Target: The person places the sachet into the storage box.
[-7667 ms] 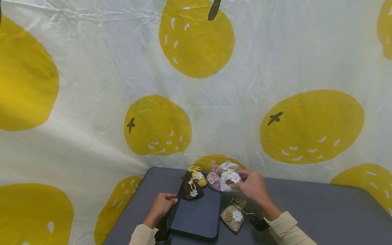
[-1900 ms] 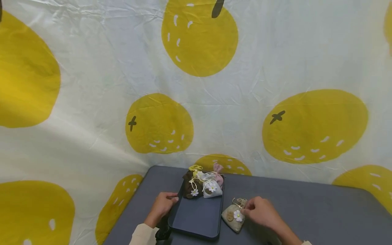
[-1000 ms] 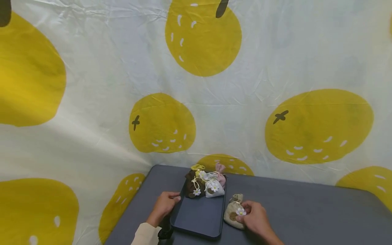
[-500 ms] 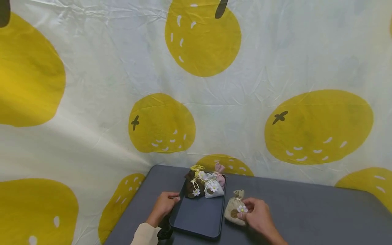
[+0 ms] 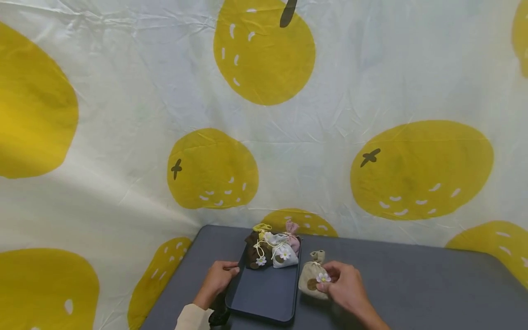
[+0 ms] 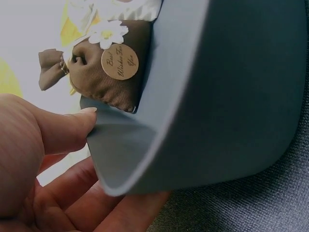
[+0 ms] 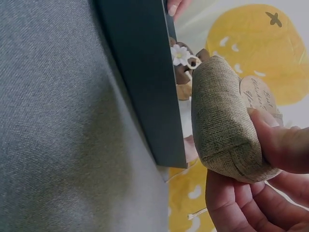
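My right hand (image 5: 348, 285) grips a small beige burlap drawstring pouch (image 5: 307, 274) by its side, just right of the tray. In the right wrist view the pouch (image 7: 219, 116) hangs above the table, thumb near its round paper tag. My left hand (image 5: 219, 280) pinches the left wall of the dark grey tray (image 5: 264, 295), thumb at the rim and fingers underneath. At the tray's far end sit a brown pouch (image 5: 253, 254) and a white pouch (image 5: 284, 262), with a yellow pouch (image 5: 262, 227) and a pink pouch (image 5: 293, 228) partly hidden behind them.
The dark grey table (image 5: 412, 284) stretches out to the right of the tray. Behind its far edge hangs a white curtain (image 5: 305, 174) printed with big yellow fruits. A dark wrist strap (image 5: 218, 317) shows at my left sleeve.
The white pouch, earlier in my right hand, now rests in the tray beside the brown one. My right hand has since gripped the beige pouch and raised it upright. My left hand stays put.
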`<state>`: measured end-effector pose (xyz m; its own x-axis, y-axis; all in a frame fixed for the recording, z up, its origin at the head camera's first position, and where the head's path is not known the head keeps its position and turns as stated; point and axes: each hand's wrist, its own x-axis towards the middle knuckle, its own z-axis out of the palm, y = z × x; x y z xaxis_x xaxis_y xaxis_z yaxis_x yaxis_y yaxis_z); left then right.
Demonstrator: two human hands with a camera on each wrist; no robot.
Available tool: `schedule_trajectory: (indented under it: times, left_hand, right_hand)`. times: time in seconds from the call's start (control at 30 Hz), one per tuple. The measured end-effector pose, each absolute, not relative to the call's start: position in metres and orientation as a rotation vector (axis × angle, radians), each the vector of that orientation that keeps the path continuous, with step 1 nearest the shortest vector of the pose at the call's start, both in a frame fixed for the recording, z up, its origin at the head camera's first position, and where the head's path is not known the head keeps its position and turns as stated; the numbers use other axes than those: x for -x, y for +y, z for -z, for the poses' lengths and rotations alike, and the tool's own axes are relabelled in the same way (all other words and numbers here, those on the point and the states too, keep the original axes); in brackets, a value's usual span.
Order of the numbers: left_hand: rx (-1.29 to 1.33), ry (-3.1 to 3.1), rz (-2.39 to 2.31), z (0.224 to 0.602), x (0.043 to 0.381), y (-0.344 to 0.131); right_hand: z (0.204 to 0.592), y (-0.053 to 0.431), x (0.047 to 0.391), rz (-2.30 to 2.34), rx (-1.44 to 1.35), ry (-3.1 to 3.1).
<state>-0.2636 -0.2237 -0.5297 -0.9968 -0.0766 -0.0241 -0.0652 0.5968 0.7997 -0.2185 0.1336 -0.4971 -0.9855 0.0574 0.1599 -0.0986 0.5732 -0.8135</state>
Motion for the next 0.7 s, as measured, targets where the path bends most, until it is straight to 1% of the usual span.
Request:
schedule_trajectory:
  times: [0.7]
  left_hand:
    - [-0.142, -2.814, 1.395, 0.527, 0.262, -0.224]
  right_hand:
    - [0.476, 0.113, 0.212, -1.448, -0.087, -2.577]
